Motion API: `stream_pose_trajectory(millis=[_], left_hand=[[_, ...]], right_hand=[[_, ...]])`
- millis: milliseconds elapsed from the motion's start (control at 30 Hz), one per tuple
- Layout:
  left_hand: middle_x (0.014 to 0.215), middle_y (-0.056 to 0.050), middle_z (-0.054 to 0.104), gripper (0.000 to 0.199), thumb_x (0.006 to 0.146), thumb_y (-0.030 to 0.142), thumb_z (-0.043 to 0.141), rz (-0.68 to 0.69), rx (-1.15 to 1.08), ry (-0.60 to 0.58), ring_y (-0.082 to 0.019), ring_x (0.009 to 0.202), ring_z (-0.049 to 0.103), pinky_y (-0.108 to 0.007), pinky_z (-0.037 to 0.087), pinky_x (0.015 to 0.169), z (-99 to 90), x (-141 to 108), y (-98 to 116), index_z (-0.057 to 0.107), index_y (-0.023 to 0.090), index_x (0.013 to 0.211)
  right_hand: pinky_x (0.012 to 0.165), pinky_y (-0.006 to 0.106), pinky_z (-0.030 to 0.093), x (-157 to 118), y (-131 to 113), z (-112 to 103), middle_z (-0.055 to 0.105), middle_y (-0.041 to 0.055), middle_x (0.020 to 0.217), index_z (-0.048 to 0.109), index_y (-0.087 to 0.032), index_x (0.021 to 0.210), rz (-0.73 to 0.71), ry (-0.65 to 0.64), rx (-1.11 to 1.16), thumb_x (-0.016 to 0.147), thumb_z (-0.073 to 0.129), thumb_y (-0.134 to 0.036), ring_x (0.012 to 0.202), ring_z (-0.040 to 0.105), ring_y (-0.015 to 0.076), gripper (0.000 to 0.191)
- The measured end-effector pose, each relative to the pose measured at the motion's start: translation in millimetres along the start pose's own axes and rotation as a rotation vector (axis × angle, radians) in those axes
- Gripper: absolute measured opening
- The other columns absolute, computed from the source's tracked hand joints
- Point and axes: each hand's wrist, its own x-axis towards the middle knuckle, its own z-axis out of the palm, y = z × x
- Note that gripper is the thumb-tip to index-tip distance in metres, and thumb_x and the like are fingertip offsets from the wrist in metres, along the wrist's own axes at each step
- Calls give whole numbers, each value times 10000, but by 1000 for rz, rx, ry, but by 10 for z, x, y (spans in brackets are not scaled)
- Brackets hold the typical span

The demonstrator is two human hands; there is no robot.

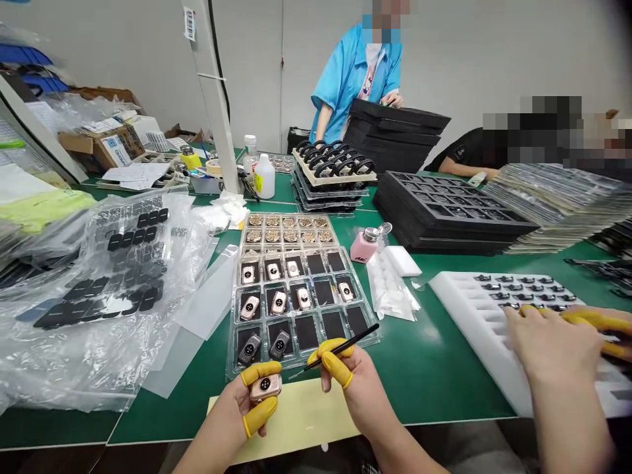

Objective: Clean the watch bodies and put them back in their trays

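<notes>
My left hand [254,398], with yellow finger cots, pinches a rose-gold smartwatch case [266,387], its round black sensor side showing. Between the yellow-covered fingers of my right hand [345,372] is a thin black brush [340,347], its pale tip pointing left near the watch case. Beneath both hands lies a yellow sheet [306,421]. Just beyond them is a clear plastic tray [363,299] with black-lined pockets; several hold rose-gold or dark watch cases [280,344], others show only lining. Another tray of gold-coloured parts [274,236] sits behind it.
A pink pump bottle [364,245] and white wipes [392,293] stand right of the tray. Plastic bags [162,276] cover the left. A co-worker's hands [553,339] work over a white foam tray [464,296] at right. Black trays [444,217] are stacked behind; another person stands there.
</notes>
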Motion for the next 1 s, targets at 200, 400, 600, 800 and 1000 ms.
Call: stream_pose_trajectory(millis=[200, 400, 600, 800, 1000], left_hand=[[1047, -80, 626, 490, 722, 339, 733, 74, 92, -60, -191, 938, 583, -288, 479, 834, 72, -83, 123, 584, 169, 1156], [1080, -81, 630, 435, 763, 265, 677, 84, 102, -87, -197, 939, 601, -301, 483, 820, 93, -101, 117, 584, 186, 1181], [1089, -73, 647, 424, 771, 249, 670, 61, 126, -93, -192, 939, 603, -290, 491, 797, 94, -116, 110, 596, 201, 1186], [1094, -74, 665, 431, 766, 258, 680, 43, 90, -84, -214, 975, 618, -298, 503, 810, 90, -110, 94, 612, 197, 1188], [1094, -84, 675, 472, 730, 259, 712, 7, 43, -68, -233, 988, 626, -317, 511, 818, 92, -96, 110, 626, 190, 1190]], right_hand=[[543, 245, 421, -33, 111, 15, 575, -17, 507, 611, -178, 719, 28, -14, -45, 783, 697, -488, 492, 507, 108, 328], [579, 241, 436, -32, 241, 29, 597, -22, 539, 645, -192, 747, 73, -32, -100, 788, 703, -466, 516, 527, 102, 283], [567, 251, 471, -57, 281, 36, 631, -18, 598, 660, -213, 795, 22, -35, -140, 806, 697, -413, 526, 562, 114, 204], [533, 276, 502, -93, 260, 72, 619, -3, 584, 651, -201, 759, 13, 1, -222, 794, 697, -414, 523, 582, 142, 221], [524, 287, 513, -94, 245, 99, 627, 3, 576, 644, -199, 749, 31, 17, -229, 768, 712, -435, 517, 582, 149, 247]])
